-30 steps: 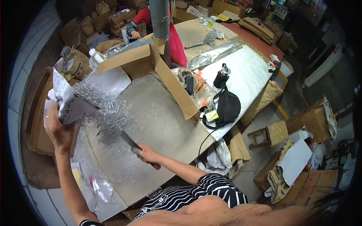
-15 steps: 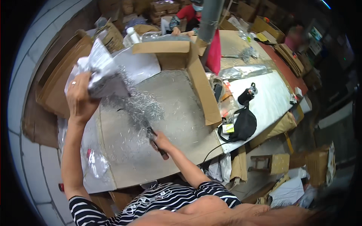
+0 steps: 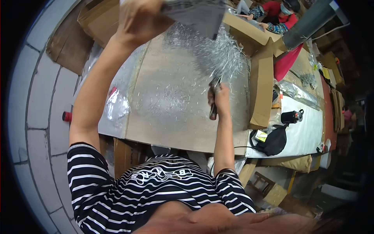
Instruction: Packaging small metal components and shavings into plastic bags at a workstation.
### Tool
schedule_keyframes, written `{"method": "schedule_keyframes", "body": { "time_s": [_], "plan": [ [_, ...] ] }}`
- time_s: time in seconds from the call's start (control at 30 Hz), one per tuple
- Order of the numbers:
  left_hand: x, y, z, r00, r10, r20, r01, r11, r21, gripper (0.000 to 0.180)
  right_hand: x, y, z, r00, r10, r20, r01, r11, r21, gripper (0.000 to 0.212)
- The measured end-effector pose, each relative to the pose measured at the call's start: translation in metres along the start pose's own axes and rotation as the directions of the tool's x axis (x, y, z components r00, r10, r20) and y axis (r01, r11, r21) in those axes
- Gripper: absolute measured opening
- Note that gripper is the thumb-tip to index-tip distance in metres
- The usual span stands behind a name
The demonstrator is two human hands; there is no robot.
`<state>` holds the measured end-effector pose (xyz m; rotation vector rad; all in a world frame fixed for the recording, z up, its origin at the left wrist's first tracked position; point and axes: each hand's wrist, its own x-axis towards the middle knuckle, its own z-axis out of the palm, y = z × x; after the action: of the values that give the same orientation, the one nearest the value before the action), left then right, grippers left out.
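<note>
The right hand (image 3: 221, 98) has its fingers wrapped around the handle of a dark-handled tool (image 3: 213, 113), the butt end sticking out toward the wearer and the far end running into a pile of thin silvery strips (image 3: 228, 54) just beyond those fingers. The left hand (image 3: 142, 19), blurred and cut by the upper edge, has its fingers gripping a grey sheet (image 3: 194, 15), which reaches rightward from them above the far part of the pile; whether it is a flat sheet or a bag I cannot tell. Nearer the wearer than the left fingers, and left of the right ones, loose strips (image 3: 167, 103) lie scattered over the worktop (image 3: 171, 130). A clear plastic bag (image 3: 117, 104) rests well to the left of the right fingers. To their right stands a cardboard wall (image 3: 261, 84), and farther right, on a white surface, are a black bottle (image 3: 290, 117) and a black bag (image 3: 274, 142), near each other. Beyond the right fingers, past the cardboard, sits a co-worker in a red top (image 3: 276, 8).
</note>
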<state>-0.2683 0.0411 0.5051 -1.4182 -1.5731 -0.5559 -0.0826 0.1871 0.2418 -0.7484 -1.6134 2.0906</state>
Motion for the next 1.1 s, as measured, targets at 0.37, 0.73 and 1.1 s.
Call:
{"method": "schedule_keyframes", "body": {
  "time_s": [0.37,0.73,1.1],
  "plan": [
    [0.006,0.008,0.012,0.970,0.228,-0.085,-0.210,0.961,0.180,0.016,-0.043,-0.001,-0.004,0.996,-0.057,-0.070,0.055,0.998,-0.033,0.016],
    [0.016,0.051,0.028,0.976,0.108,-0.190,-0.116,0.993,-0.033,0.014,-0.104,0.045,-0.021,0.965,0.246,-0.088,-0.242,0.969,0.054,0.025],
    [0.003,0.074,0.016,0.985,0.142,-0.097,-0.149,0.986,-0.072,0.012,-0.141,0.041,-0.026,0.890,0.456,-0.007,-0.444,0.870,0.215,0.034]
  ]
}}
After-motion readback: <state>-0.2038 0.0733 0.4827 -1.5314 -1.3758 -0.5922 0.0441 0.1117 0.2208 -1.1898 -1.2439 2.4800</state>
